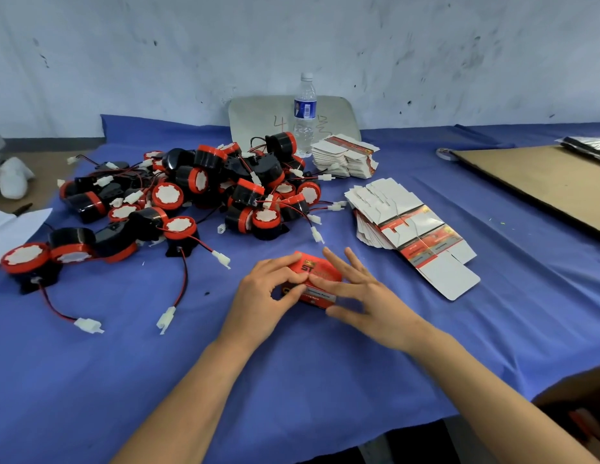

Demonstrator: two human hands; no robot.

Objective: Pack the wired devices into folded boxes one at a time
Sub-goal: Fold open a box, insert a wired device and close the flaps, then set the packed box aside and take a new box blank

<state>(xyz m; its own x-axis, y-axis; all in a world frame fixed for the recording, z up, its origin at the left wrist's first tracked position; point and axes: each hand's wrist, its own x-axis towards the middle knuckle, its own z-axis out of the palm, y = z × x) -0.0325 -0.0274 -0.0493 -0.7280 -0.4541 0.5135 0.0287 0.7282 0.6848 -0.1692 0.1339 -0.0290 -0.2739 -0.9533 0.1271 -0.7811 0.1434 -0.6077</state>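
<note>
Hands at centre: left hand [268,291] curls round the red box [320,274], right hand [362,296] presses it with straight, spread fingers [359,264]. Judged one box nearly closed; many wired devices [178,202] at ten o'clock and flat boxes [416,232] at two o'clock remain

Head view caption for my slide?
Left hand grips, right hand presses a small red cardboard box near piled red-and-black wired devices.

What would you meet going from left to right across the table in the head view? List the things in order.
White paper sheet → pile of wired devices → fanned flat boxes → brown cardboard sheet. The water bottle and the red box overlap the pile's span, so they are left out.
</note>
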